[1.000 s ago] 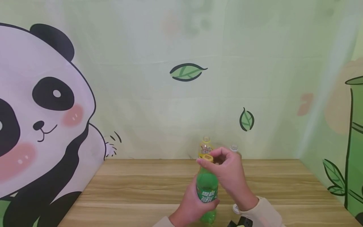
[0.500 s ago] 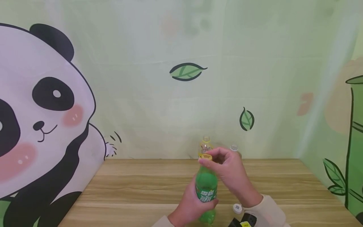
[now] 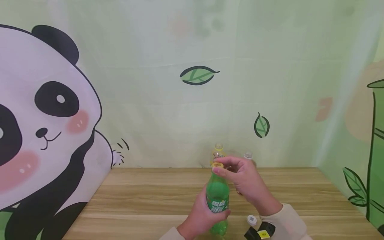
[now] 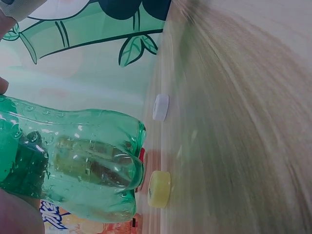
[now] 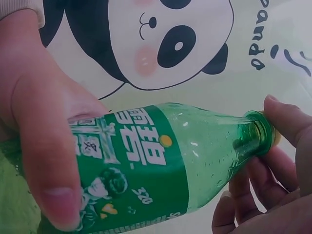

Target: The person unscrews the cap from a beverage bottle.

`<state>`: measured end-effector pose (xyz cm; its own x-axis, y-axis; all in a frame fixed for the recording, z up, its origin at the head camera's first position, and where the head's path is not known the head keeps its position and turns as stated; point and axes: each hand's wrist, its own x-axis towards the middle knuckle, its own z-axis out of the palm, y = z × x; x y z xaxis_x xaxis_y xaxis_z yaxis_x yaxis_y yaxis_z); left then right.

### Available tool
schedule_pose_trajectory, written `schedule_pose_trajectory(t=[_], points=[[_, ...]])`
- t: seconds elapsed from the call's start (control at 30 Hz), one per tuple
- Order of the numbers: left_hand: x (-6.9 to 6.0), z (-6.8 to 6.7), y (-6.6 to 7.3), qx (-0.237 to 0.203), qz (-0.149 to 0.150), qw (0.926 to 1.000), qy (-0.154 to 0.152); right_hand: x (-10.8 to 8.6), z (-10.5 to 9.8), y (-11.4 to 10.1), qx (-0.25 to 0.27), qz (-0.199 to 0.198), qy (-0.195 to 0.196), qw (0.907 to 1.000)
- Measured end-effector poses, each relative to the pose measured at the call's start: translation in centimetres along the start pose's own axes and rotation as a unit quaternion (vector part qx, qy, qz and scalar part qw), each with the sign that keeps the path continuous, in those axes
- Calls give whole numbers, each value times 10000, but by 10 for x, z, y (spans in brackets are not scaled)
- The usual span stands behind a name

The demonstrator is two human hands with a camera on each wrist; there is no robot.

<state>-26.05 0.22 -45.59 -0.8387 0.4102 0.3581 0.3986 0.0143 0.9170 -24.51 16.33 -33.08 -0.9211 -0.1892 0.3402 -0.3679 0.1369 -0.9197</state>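
A green plastic soda bottle (image 3: 218, 193) with a green printed label is held up over the table, leaning slightly. My left hand (image 3: 202, 216) grips it round the label, thumb across the front in the right wrist view. On its mouth sits a yellow bottle cap (image 3: 218, 165), whose edge (image 5: 277, 136) shows past the neck ring in the right wrist view. My right hand (image 3: 249, 181) pinches this cap between thumb and fingers. The bottle's clear base (image 4: 97, 161) hangs just off the tabletop in the left wrist view.
A white cap (image 3: 251, 220) lies near my right wrist, and a loose yellow cap (image 4: 159, 189) lies below the bottle's base. Behind my hands stand an uncapped yellow-labelled bottle (image 3: 218, 153) and another clear-necked bottle (image 3: 248, 155). A panda-printed backdrop (image 3: 168, 126) borders the wooden table (image 3: 144, 200).
The green bottle has drifted slightly left. My right wrist has swung a little to the right and down while thumb and fingers stay on the cap, uncovering more of the white cap.
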Motion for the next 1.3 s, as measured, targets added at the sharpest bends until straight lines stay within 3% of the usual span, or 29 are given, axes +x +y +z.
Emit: schedule_pose_trajectory(t=[0.17, 0.43, 0.53, 0.87, 1.3], points=[[1, 0, 2, -33, -35, 10000, 21, -1, 3, -1, -190, 54, 259, 9995], [2, 1, 0, 102, 180, 9998, 59, -3, 15, -6, -457, 75, 1362, 9896], [1, 2, -1, 139, 272, 9994, 139, -4, 20, -8, -545, 98, 1591, 9857], [-1, 4, 3, 76, 277, 9995, 117, -4, 25, -10, -483, 85, 1757, 9832], [-2, 3, 0, 156, 114, 9998, 34, -3, 21, -6, -354, 1, 1478, 9884]])
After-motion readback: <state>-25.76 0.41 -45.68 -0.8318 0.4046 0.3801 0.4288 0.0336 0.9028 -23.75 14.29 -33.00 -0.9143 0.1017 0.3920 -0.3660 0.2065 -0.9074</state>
